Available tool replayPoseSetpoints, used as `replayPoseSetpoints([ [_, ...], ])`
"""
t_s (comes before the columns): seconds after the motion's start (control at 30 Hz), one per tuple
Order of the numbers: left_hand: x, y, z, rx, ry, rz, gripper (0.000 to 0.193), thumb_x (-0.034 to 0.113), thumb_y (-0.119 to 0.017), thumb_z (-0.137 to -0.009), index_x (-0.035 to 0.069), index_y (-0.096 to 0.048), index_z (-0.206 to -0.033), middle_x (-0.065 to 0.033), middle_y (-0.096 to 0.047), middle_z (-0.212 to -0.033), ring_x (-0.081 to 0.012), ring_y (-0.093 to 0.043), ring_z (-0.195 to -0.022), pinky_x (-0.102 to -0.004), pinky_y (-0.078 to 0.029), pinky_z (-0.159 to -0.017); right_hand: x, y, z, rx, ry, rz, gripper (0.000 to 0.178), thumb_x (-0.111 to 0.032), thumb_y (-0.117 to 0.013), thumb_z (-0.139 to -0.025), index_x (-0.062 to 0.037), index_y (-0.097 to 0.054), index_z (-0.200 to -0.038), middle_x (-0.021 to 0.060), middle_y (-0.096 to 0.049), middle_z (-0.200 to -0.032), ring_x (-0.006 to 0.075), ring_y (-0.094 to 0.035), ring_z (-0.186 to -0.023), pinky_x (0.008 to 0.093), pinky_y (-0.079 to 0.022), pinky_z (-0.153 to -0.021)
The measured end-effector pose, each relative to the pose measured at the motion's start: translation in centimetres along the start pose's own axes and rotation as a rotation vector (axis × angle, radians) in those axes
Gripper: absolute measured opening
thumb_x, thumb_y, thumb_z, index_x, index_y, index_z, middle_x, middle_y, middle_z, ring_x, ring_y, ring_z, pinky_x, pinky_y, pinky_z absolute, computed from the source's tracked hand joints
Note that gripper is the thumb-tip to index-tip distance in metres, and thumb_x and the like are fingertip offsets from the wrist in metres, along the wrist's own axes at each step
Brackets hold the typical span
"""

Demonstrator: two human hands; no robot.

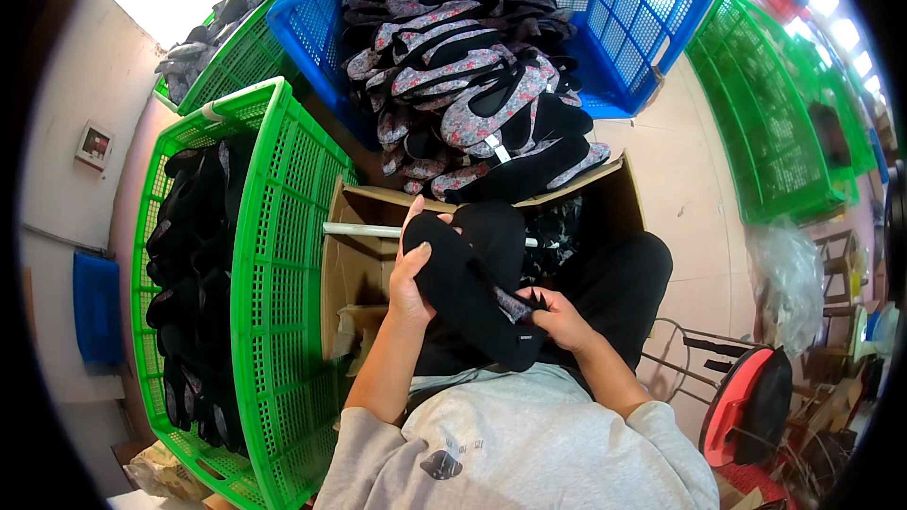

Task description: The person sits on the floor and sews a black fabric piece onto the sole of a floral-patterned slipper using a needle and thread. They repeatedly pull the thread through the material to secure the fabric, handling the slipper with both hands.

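Observation:
A black cloth slipper (456,288) is held over my lap, tilted, its patterned lining showing at the opening. My left hand (408,276) is closed round its far-left end, thumb on top. At the opposite end, my right hand (559,319) pinches the edge of the opening beside the patterned lining. Just beyond my lap stands an open cardboard box (368,200) with a white rod (364,230) across it. Farther off, floral slippers (491,109) with black parts lie heaped, spilling over the near side of a blue crate (605,33).
Close on my left stands a tall green crate (283,217) holding black slippers (194,293). Another green crate (222,66) with grey cloth pieces sits behind it. To the right are green crates (765,123), a clear plastic bag (792,274) and a red-and-black stool seat (742,406).

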State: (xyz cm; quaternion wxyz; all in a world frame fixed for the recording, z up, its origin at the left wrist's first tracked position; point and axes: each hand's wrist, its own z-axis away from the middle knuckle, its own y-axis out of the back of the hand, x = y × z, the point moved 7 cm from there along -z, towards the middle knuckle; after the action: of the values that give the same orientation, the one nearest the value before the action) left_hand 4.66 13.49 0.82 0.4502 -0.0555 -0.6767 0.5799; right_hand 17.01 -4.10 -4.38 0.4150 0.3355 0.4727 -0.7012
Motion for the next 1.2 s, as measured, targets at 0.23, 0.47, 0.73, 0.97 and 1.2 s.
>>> replayPoseSetpoints([
  [0.23,0.5,3.1,-0.2,0.403,-0.009,-0.156,0.061,0.007,-0.064,-0.087,0.011,-0.043,-0.144,-0.0104,-0.065,-0.098,-0.0245,-0.067,-0.086,-0.0406,-0.058,-0.078,-3.6,2.0,0.5,0.060,0.288,-0.179,0.030,-0.006,-0.056,-0.097,0.0008,-0.058,-0.126,0.0104,-0.065,-0.121,0.0141,-0.062,-0.108,0.0270,-0.048,-0.091],
  [0.47,0.0,6.3,-0.2,0.662,0.002,-0.103,0.048,0.008,-0.065,-0.087,0.014,-0.050,-0.133,-0.0083,-0.064,-0.096,-0.0262,-0.065,-0.092,-0.0449,-0.056,-0.083,-5.5,-0.5,-0.1,-0.066,0.174,0.387,0.033,-0.014,-0.065,-0.096,-0.0019,-0.062,-0.127,0.0035,-0.066,-0.118,0.0106,-0.058,-0.106,0.0262,-0.045,-0.094],
  [0.73,-2.2,9.3,-0.5,0.762,0.147,0.000,0.021,0.022,-0.070,-0.086,0.011,-0.063,-0.102,-0.0074,-0.068,-0.102,-0.0269,-0.064,-0.094,-0.0442,-0.052,-0.089,-2.0,0.8,-2.5,0.376,0.250,-0.218,0.017,-0.012,-0.068,-0.094,-0.0031,-0.066,-0.108,-0.0022,-0.063,-0.098,0.0051,-0.055,-0.089,0.0209,-0.045,-0.083],
  [0.97,-2.3,9.3,-0.4,0.756,0.129,-0.003,0.021,0.019,-0.074,-0.083,0.015,-0.061,-0.100,-0.0046,-0.067,-0.099,-0.0225,-0.065,-0.092,-0.0415,-0.053,-0.087,-1.5,1.4,-2.6,0.454,0.245,-0.152,0.016,-0.015,-0.068,-0.096,-0.0044,-0.066,-0.107,-0.0042,-0.061,-0.095,0.0044,-0.054,-0.088,0.0212,-0.043,-0.083],
  [1.2,1.6,7.8,0.6,0.825,-0.370,-0.540,0.021,0.013,-0.068,-0.091,0.006,-0.064,-0.110,-0.0085,-0.063,-0.120,-0.0256,-0.060,-0.108,-0.0384,-0.048,-0.095,-1.7,1.1,-2.1,0.401,0.351,-0.092,0.019,-0.020,-0.063,-0.100,-0.0039,-0.065,-0.110,-0.0058,-0.059,-0.094,0.0034,-0.050,-0.088,0.0201,-0.041,-0.082],
])
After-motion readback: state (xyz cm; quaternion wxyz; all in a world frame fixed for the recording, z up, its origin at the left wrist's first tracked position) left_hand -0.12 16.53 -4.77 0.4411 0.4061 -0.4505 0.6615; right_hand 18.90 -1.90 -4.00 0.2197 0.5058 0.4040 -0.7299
